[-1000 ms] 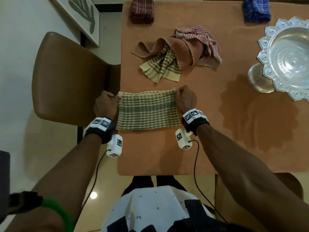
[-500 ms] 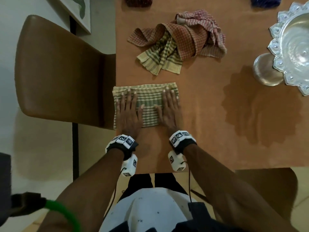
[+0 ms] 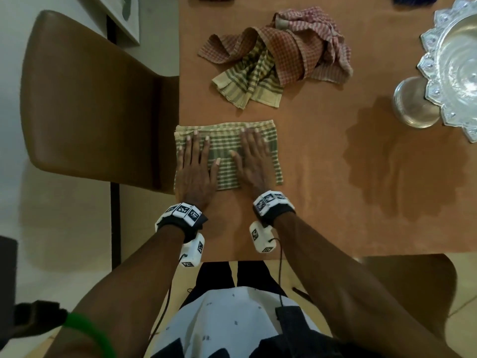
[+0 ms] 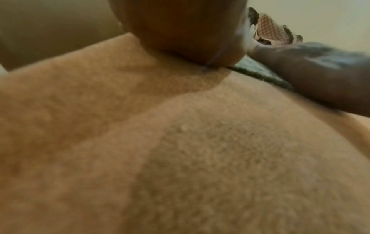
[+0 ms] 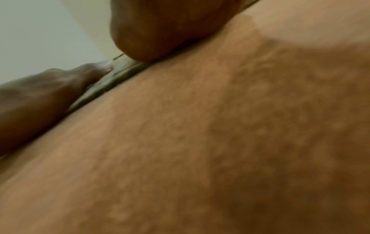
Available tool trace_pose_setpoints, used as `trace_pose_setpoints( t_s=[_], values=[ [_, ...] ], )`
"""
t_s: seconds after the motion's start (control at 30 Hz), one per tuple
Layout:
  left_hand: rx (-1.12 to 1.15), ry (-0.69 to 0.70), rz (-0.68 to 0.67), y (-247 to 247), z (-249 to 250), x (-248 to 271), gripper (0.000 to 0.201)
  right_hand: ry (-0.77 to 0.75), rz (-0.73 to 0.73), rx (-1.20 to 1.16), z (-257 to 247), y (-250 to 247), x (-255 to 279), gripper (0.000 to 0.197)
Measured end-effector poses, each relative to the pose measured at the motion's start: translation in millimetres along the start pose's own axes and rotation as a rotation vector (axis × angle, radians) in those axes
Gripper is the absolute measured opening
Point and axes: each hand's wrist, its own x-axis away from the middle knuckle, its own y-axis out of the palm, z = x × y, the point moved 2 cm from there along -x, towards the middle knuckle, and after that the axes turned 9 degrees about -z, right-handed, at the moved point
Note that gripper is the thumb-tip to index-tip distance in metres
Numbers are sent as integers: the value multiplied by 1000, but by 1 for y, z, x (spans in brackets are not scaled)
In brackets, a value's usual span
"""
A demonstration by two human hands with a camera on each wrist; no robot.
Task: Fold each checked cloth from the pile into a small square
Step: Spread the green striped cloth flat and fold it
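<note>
The person is pressing both hands flat on a folded green checked cloth [image 3: 229,161] that is lying at the near left part of the orange table [image 3: 322,202], its left edge reaching the table's edge. The left hand [image 3: 196,169] is resting on the cloth's left half with fingers straight and slightly spread, gripping nothing. The right hand [image 3: 254,161] is lying on the right half, fingers straight and close together, thumb pointing toward the left hand. Farther along the table, the pile of unfolded cloths [image 3: 278,55] is sitting in a crumpled heap, apart from the folded one. A silver pedestal bowl [image 3: 451,60] is standing at the right edge. A brown chair [image 3: 90,99] is standing beside the table's left side.
</note>
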Motion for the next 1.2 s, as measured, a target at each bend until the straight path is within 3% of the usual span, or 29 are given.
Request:
trace_pose_setpoints(
  t_s=[0.2, 0.33, 0.43, 0.53, 0.63, 0.7, 0.8, 0.9, 0.97, 1.07, 1.2],
  values=[
    [23, -30, 11, -13, -14, 8, 61, 176, 7, -82, 35, -27, 15, 67],
    [38, -86, 142, -26, 0, 17, 51, 480, 208, -116, 16, -36, 36, 53],
    [102, 40, 176, -37, 35, 7, 36, 653, 221, -120, 5, -38, 47, 45],
    [346, 146, 73, -42, 69, -17, 29, 683, 175, -225, 8, -41, 47, 51],
    [478, 103, -111, -42, 90, -44, 38, 662, 72, -340, 11, -45, 50, 51],
    [498, 44, -220, -48, 100, -59, 51, 659, 75, -416, 14, -50, 54, 41],
    [401, 24, -366, -60, 115, -73, 74, 584, 187, -469, 6, -54, 59, 23],
    [347, -2, -486, -75, 121, -80, 83, 315, 332, -455, -20, -52, 58, 9],
    [359, 1, -445, -87, 110, -84, 64, 136, 333, -413, -40, -49, 56, 18],
    [357, 10, -267, -107, 71, -84, 26, 28, 275, -329, -65, -46, 48, 31],
    [443, -12, -201, -122, 10, -71, 25, -119, 250, -259, -104, -36, 47, 19]
  ],
)
